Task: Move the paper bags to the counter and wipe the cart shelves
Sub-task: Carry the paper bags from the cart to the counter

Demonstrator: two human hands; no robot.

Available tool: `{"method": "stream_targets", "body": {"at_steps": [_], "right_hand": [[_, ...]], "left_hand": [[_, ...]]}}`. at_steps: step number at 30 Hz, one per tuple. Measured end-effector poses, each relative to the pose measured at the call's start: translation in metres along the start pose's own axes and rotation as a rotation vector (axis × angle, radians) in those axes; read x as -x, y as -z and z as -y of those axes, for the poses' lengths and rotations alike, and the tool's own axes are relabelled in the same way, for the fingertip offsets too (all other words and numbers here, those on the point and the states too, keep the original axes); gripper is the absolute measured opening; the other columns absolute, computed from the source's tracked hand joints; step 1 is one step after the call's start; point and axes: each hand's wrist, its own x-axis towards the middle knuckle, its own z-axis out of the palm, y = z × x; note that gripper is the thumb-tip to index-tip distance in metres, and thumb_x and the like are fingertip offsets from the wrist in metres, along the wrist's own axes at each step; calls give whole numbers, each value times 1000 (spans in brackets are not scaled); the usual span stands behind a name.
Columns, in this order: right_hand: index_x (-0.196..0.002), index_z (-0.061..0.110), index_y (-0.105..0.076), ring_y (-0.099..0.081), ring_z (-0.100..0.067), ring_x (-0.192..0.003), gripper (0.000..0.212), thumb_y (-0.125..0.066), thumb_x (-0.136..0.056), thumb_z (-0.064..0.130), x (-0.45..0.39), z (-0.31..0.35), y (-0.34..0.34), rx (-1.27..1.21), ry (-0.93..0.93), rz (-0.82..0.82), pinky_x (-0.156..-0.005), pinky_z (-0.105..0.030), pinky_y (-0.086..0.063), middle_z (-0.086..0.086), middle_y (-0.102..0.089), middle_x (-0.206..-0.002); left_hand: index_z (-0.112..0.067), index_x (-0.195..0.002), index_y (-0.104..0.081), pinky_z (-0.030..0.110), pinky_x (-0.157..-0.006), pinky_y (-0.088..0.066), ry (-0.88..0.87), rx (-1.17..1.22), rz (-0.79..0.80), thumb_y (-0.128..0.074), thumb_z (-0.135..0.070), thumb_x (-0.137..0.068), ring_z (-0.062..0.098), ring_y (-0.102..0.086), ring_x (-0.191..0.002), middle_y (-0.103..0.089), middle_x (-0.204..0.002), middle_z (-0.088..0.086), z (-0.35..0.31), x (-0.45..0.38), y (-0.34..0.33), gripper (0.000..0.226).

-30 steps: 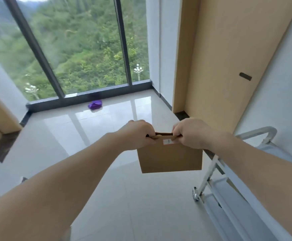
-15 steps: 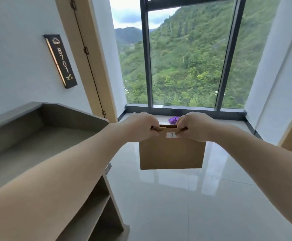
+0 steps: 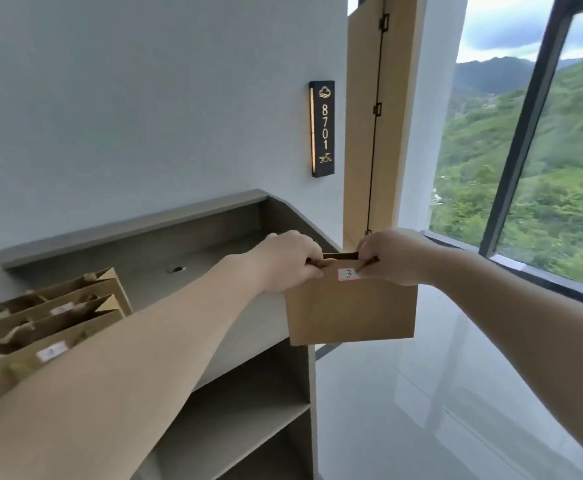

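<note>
A brown paper bag point(image 3: 350, 311) with a white label marked 3 hangs in the air at the right end of the grey counter point(image 3: 214, 254). My left hand point(image 3: 288, 261) and my right hand point(image 3: 392, 256) each grip its top edge. Several more paper bags point(image 3: 51, 317) with white labels stand upright on the counter's left part, partly hidden behind my left forearm. The cart is out of view.
Open shelves point(image 3: 248, 410) sit below the counter top. A black room sign reading 8701 point(image 3: 322, 128) hangs on the wall, beside a wooden door frame point(image 3: 363, 116). A tall window point(image 3: 543, 150) is at the right over a glossy tiled floor point(image 3: 421, 410).
My view has swung left from the cart and window to the counter. The bag has travelled with both hands and now hangs at the counter's right end; the other bags came into view.
</note>
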Motion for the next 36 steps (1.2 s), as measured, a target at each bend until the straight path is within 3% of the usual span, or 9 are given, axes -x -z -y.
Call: {"method": "stream_targets", "body": {"at_steps": [2,6,13,18,21,25,30,33,36], "right_hand": [[-81,31,-68,-57,-11,-77,19,-54,-90,38,-32,15,-5,9,71,8,-64,-29,-49,10,-66,-93],[-64,29,-61,-58,-13,-77,27,-54,-88,40,-96,52,-23,17,190,22,-66,-32,-52,9,-66,-91],[-77,24,-68,-62,-17,-84,21,-57,-86,39,-198,124,-46,-21,269,52,-76,-38,-53,5,-68,-99],[-79,22,-69,-60,-20,-88,23,-54,-90,37,-263,149,-58,29,322,-15,-73,-26,-31,6,-67,-105],[-75,25,-67,-61,-17,-87,24,-51,-90,35,-301,155,-76,48,358,-43,-87,-29,-35,8,-67,-105],[-79,26,-68,-60,-18,-88,25,-47,-90,29,-344,159,-105,33,395,-38,-94,-33,-37,10,-66,-104],[-97,21,-71,-59,-20,-99,27,-48,-95,33,-379,163,-123,-62,425,-11,-87,-29,-37,9,-62,-117],[-107,25,-68,-52,-19,-115,26,-58,-89,40,-394,163,-121,-105,490,14,-99,-33,-34,9,-54,-133],[-140,32,-36,-41,-23,-129,77,-70,-75,55,-388,156,-130,-442,240,-59,-103,-44,-40,4,-32,-150]], "left_hand": [[-25,-80,-60,36,-79,-40,92,-3,-9,-53,-32,-92,16,-54,-82,-61,-87,-4,22,12,1,16],[-22,-81,-62,37,-82,-37,249,-17,-10,-53,-32,-91,16,-52,-85,-61,-88,-4,77,38,2,18],[-21,-85,-66,35,-78,-37,392,-13,26,-55,-33,-90,18,-52,-84,-61,-88,-4,184,64,4,17],[-23,-76,-64,26,-59,-36,436,34,63,-60,-30,-88,16,-55,-72,-62,-82,0,252,51,9,14],[-26,-76,-63,31,-70,-43,469,-11,94,-60,-32,-88,16,-56,-76,-62,-82,-4,285,37,0,14],[-31,-87,-67,35,-96,-34,504,-78,154,-56,-31,-89,13,-56,-95,-65,-100,-12,318,29,-11,11],[-29,-103,-66,35,-97,-42,625,-74,82,-52,-28,-92,13,-54,-109,-62,-118,-10,343,47,7,18],[-28,-102,-66,35,-95,-46,721,-61,20,-51,-25,-92,12,-55,-107,-62,-117,-9,353,69,19,19],[-28,-102,-67,35,-91,-48,790,-48,-7,-51,-23,-92,10,-55,-103,-62,-116,-9,361,94,26,19]]}}
